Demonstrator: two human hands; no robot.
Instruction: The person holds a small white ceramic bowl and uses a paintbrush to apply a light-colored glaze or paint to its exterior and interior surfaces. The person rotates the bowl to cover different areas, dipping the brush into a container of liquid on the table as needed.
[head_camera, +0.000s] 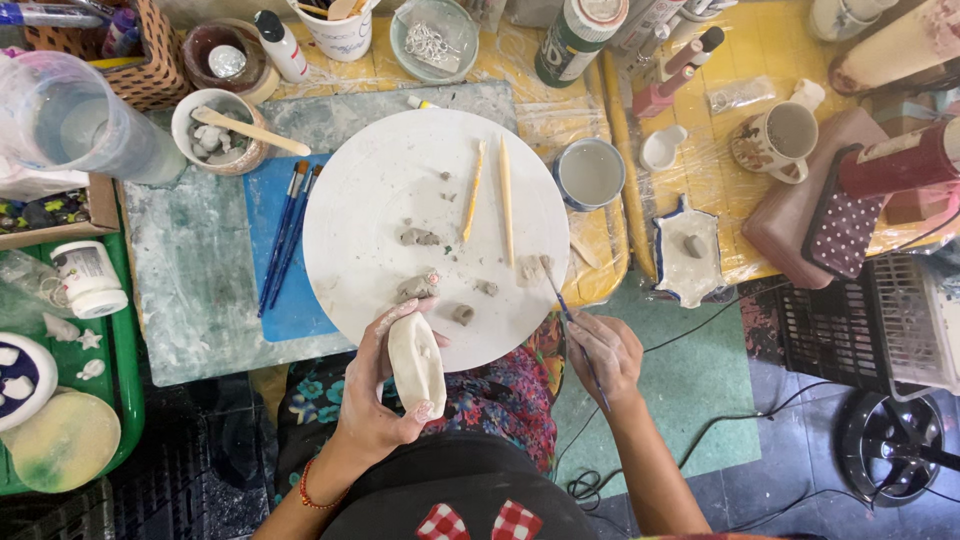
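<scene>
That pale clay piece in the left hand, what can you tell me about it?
The clay piece is a smooth, off-white oval lump, longer than wide, looking soft and damp. The left hand cradles it from below and the side, thumb and fingers wrapped around its edges. It is held just below the near rim of the round white board, above the person's lap. The right hand holds a thin brush, apart from it.

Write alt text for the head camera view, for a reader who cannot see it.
Seen from above, a person's left hand holds a pale oval clay piece while the right hand holds a thin brush at the edge of a round white board. Clay bits and two wooden tools lie on the board.
</scene>
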